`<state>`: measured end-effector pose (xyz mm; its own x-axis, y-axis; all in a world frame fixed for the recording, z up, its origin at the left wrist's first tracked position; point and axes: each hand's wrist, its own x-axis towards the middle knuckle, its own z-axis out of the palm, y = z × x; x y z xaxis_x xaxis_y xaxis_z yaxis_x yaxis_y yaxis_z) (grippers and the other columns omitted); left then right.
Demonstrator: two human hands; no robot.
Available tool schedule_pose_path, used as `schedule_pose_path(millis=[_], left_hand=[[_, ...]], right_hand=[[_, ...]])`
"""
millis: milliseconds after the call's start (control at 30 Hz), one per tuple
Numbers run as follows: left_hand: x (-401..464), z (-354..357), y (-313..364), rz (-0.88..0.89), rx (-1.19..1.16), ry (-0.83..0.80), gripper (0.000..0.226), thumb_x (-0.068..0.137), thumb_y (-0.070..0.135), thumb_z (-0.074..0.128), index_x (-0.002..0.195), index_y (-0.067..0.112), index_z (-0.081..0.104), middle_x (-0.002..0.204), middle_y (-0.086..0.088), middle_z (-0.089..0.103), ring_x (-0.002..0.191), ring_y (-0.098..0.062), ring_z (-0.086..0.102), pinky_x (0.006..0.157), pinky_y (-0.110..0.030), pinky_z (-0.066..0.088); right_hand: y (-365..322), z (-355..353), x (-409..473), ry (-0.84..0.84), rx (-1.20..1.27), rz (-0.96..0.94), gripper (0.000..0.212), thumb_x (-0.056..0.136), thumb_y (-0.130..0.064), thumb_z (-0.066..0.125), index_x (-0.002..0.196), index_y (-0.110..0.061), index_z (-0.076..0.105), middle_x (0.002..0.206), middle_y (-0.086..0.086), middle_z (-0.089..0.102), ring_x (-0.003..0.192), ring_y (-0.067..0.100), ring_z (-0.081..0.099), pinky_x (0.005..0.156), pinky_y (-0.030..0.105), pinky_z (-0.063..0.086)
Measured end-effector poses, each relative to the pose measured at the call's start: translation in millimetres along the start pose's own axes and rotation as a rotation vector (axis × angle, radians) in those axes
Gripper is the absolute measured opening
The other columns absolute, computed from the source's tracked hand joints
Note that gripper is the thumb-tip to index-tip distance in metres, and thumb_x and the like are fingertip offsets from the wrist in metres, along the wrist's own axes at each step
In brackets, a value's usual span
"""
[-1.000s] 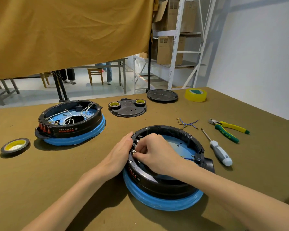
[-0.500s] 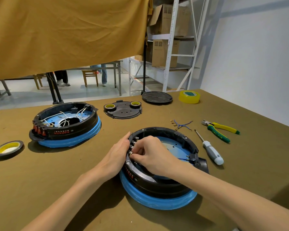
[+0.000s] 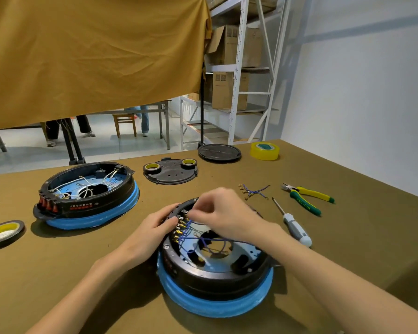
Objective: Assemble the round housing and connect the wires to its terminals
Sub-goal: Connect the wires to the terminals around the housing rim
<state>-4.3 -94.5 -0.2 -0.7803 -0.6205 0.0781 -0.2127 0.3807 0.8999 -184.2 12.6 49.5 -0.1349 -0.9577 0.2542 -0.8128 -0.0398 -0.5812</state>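
Fingers [image 3: 196, 214] of the right hand [image 3: 223, 214] pinch blue wires [image 3: 198, 237] at the black round housing [image 3: 215, 273]; left hand [image 3: 152, 231] grips its rim.

Right hand [image 3: 223, 213] higher, blue wires [image 3: 203, 237] now exposed.

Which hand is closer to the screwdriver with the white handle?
Right. The right hand is at the black round housing's terminals, beside the white-handled screwdriver; the left hand grips the housing's far side.
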Motion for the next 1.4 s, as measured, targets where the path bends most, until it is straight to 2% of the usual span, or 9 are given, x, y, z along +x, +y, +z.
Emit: schedule_pose_path(millis=[167, 333, 500, 667, 867, 1067, 1200, 1300, 1400], left_hand=[[2.3, -39.3, -23.2, -0.062, -0.056, 0.109, 0.040, 0.092, 0.048, 0.062, 0.131, 0.047, 0.057, 0.118, 0.025, 0.072, 0.109, 0.001, 0.068, 0.089, -0.022, 0.049], [4.3, -52.1, -32.7, -0.107, -0.060, 0.146, 0.043, 0.093, 0.043, 0.063, 0.135, 0.045, 0.060, 0.129, 0.016, 0.069, 0.119, -0.009, 0.066, 0.102, -0.033, 0.049], [6.1, -51.1, -34.2, -0.121, -0.148, 0.158, 0.045, 0.087, 0.038, 0.058, 0.132, 0.043, 0.063, 0.124, 0.013, 0.073, 0.113, -0.011, 0.070, 0.092, -0.029, 0.052], [5.2, -47.5, -31.6, -0.108, -0.163, 0.178, 0.041, 0.092, 0.032, 0.056, 0.132, 0.041, 0.061, 0.119, 0.016, 0.074, 0.109, -0.007, 0.070, 0.085, -0.020, 0.053], [7.2, -44.5, -33.5, -0.112, -0.130, 0.179, 0.040, 0.103, 0.021, 0.051, 0.140, 0.035, 0.057, 0.133, 0.007, 0.067, 0.121, -0.016, 0.065, 0.108, -0.039, 0.048], [7.6, -27.7, -21.1, -0.068, 0.000, 0.144, 0.034, 0.104, 0.025, 0.054, 0.132, 0.044, 0.056, 0.123, 0.020, 0.069, 0.104, 0.008, 0.066, 0.082, -0.011, 0.053], [5.0, -19.4, -7.8, 0.065, 0.318, 0.309, 0.041, 0.099, 0.040, 0.063, 0.139, 0.039, 0.057, 0.134, 0.027, 0.058, 0.127, 0.006, 0.048, 0.109, -0.028, 0.037], [1.8, -6.5, 16.2, 0.246, 0.280, 0.424, 0.028, 0.095, 0.038, 0.068, 0.123, 0.040, 0.068, 0.113, 0.031, 0.068, 0.118, 0.006, 0.057, 0.099, -0.018, 0.041], [1.0, 6.1, 40.8, 0.284, 0.116, 0.351, 0.013, 0.096, 0.038, 0.068, 0.105, 0.036, 0.077, 0.099, 0.023, 0.075, 0.101, 0.001, 0.068, 0.082, -0.006, 0.046]], right_hand=[[58.5, -37.0, 20.6, 0.344, -0.018, 0.240, 0.016, 0.097, -0.020, 0.063, 0.090, -0.016, 0.077, 0.079, -0.006, 0.073, 0.078, 0.008, 0.069, 0.076, 0.029, 0.054], [107.8, -32.1, 20.8, 0.010, -0.230, 0.471, 0.031, 0.100, -0.027, 0.061, 0.120, -0.007, 0.071, 0.118, 0.011, 0.071, 0.106, 0.025, 0.067, 0.096, 0.039, 0.054], [111.3, -14.7, 22.9, 0.011, -0.364, 0.438, 0.023, 0.096, -0.031, 0.068, 0.100, -0.009, 0.074, 0.099, 0.010, 0.073, 0.095, 0.027, 0.069, 0.083, 0.039, 0.058], [111.2, -8.0, 27.1, 0.029, -0.368, 0.460, 0.014, 0.101, -0.023, 0.061, 0.100, -0.011, 0.068, 0.103, 0.008, 0.071, 0.099, 0.028, 0.066, 0.083, 0.038, 0.054], [104.6, -23.8, 29.3, 0.201, 0.207, 0.423, 0.024, 0.101, -0.014, 0.061, 0.088, 0.003, 0.073, 0.080, 0.016, 0.071, 0.064, 0.017, 0.059, 0.065, 0.032, 0.049], [72.4, -49.0, 32.0, 0.188, 0.961, 0.461, 0.018, 0.100, -0.012, 0.065, 0.111, 0.002, 0.069, 0.083, 0.009, 0.069, 0.058, 0.006, 0.055, 0.058, 0.020, 0.049], [47.7, -49.0, 29.7, 0.076, 1.145, 0.431, 0.014, 0.100, -0.009, 0.063, 0.109, 0.001, 0.068, 0.080, 0.006, 0.069, 0.061, 0.008, 0.055, 0.056, 0.019, 0.048], [31.4, -46.0, 26.7, -0.024, 1.297, 0.414, 0.009, 0.100, -0.007, 0.062, 0.103, -0.001, 0.067, 0.082, 0.008, 0.067, 0.061, 0.009, 0.054, 0.052, 0.018, 0.046], [18.0, -36.4, 23.2, -0.091, 1.334, 0.377, 0.009, 0.101, -0.008, 0.061, 0.100, -0.002, 0.068, 0.084, 0.009, 0.068, 0.062, 0.010, 0.056, 0.058, 0.020, 0.051]])
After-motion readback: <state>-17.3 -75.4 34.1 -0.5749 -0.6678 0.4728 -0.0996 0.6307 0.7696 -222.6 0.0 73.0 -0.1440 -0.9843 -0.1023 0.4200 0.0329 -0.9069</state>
